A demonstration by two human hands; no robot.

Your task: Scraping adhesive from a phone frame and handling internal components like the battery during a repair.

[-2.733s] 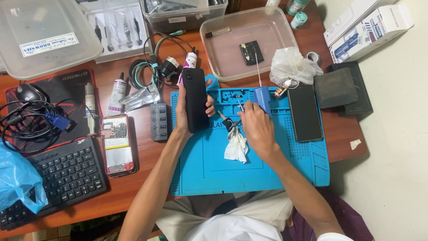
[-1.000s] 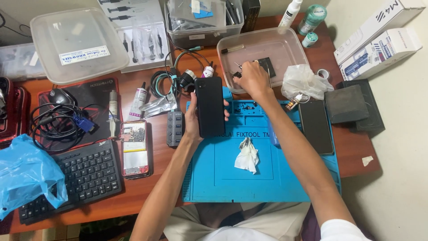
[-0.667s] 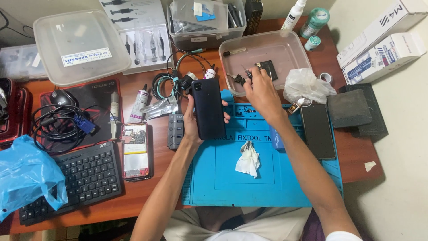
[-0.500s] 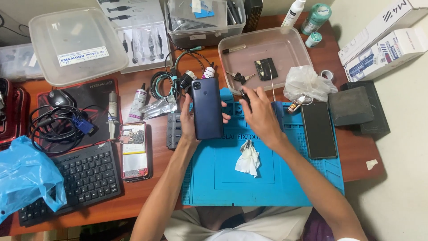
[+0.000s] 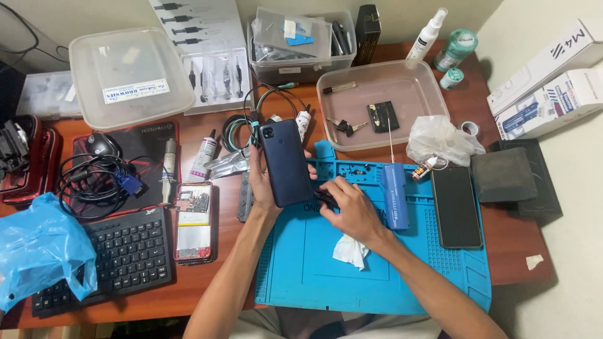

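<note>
A brown wooden desk (image 5: 515, 251) carries everything, and over its right half lies a blue repair mat (image 5: 326, 282) with moulded compartments along its far edge. Behind the mat stand a clear plastic tray (image 5: 433, 88) holding keys and a small dark part, and to the far left a lidded plastic box (image 5: 129, 75). A black keyboard (image 5: 119, 260) sits at the near left beside a crumpled blue plastic bag (image 5: 38, 251). The left hand (image 5: 264, 185) holds a dark blue phone (image 5: 286, 163) back-side up, raised above the far left corner of the mat, with the fingers wrapped round its edges and the thumb along its left side. The right hand (image 5: 352, 210) rests on the mat just beside the phone's lower right corner, its fingers curled close together on a small dark object (image 5: 325, 199) too small to identify. A second phone (image 5: 455, 206) lies face up on the mat's right side, and an opened phone (image 5: 193, 221) with its inner parts showing lies left of the mat. A blue screwdriver (image 5: 394, 194) lies between the right hand and the second phone, and a crumpled white tissue (image 5: 350, 250) sits just under the right wrist.
</note>
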